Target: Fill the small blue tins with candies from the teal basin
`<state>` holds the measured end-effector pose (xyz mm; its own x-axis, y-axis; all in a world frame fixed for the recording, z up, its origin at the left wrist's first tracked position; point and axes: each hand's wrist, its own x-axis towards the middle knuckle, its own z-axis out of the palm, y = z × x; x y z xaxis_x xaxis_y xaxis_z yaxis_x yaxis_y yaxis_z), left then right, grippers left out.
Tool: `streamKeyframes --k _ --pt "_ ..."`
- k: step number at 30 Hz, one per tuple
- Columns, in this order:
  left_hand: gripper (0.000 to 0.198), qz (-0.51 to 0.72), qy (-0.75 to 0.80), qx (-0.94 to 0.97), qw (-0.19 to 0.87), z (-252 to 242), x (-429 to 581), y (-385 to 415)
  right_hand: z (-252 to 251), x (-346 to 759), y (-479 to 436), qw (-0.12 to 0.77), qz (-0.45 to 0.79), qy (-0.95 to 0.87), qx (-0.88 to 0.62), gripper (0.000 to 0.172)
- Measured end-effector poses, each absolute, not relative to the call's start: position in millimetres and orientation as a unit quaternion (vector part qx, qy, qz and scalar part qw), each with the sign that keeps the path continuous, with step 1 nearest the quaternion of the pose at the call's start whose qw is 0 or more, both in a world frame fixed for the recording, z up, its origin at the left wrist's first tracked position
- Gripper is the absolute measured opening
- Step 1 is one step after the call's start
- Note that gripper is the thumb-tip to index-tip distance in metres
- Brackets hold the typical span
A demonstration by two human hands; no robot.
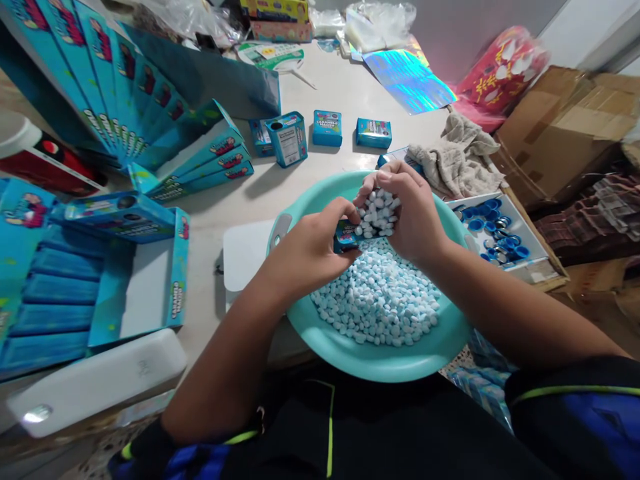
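Observation:
A turquoise basin [320,353] in front of me holds a heap of small pale blue and white candies [380,300]. Above the heap, my left hand [320,240] grips a small blue candy box [345,233] between thumb and fingers. My right hand [413,213] is cupped around a handful of candies [379,212], held right against the box's end. The box's opening is hidden behind the candies.
Several small blue boxes [327,128] stand behind the basin. On the left are blue display cartons [180,267], a cup [45,153] and a white device [100,380]. To the right are a tray of blue caps [530,230], a grey cloth [457,157] and cardboard boxes [545,133].

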<state>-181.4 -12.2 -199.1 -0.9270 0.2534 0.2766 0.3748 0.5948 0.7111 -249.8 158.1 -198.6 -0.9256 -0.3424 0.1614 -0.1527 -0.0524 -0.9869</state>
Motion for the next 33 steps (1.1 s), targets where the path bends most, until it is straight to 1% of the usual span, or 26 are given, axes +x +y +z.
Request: streamKeyframes --k 4,8,11,14,17,20,23,25,29,33 --pt "0.035 -0.428 -0.879 -0.201 0.065 -195.9 -182.1 -11.4 -193.5 -248.3 157.6 0.046 -0.711 0.682 -0.163 0.034" --pt "0.04 -0.432 -0.868 -0.234 0.078 -197.2 -183.1 -11.8 -193.2 -248.0 156.8 0.028 -0.708 0.684 -0.176 0.037" --pt "0.046 -0.426 -0.87 -0.224 0.102 -198.4 -183.3 -12.6 -194.0 -247.7 156.9 0.015 -0.71 0.681 -0.18 0.035" --pt "0.038 -0.413 -0.881 -0.196 0.119 -199.0 -183.7 -12.9 -192.3 -245.4 156.8 0.003 -0.712 0.678 -0.182 0.031" --pt "0.028 -0.402 -0.875 -0.23 0.142 -199.6 -185.1 -12.5 -191.1 -242.4 156.5 -0.019 -0.723 0.66 -0.202 0.029" --pt "0.028 -0.386 -0.872 -0.258 0.153 -200.5 -186.9 -12.2 -193.2 -241.8 156.6 -0.027 -0.713 0.669 -0.208 0.037" --pt "0.036 -0.377 -0.876 -0.259 0.155 -201.7 -187.4 -12.1 -196.9 -243.8 156.9 -0.018 -0.689 0.696 -0.201 0.049" --pt "0.04 -0.38 -0.871 -0.264 0.166 -202.3 -187.0 -12.0 -197.9 -245.0 156.8 -0.013 -0.689 0.696 -0.202 0.053" --pt "0.028 -0.376 -0.871 -0.273 0.162 -201.6 -186.1 -11.5 -195.1 -245.0 155.6 0.009 -0.7 0.69 -0.182 0.056" --pt "0.027 -0.37 -0.88 -0.25 0.161 -200.0 -186.3 -11.6 -191.7 -243.7 154.6 0.021 -0.696 0.694 -0.18 0.059"
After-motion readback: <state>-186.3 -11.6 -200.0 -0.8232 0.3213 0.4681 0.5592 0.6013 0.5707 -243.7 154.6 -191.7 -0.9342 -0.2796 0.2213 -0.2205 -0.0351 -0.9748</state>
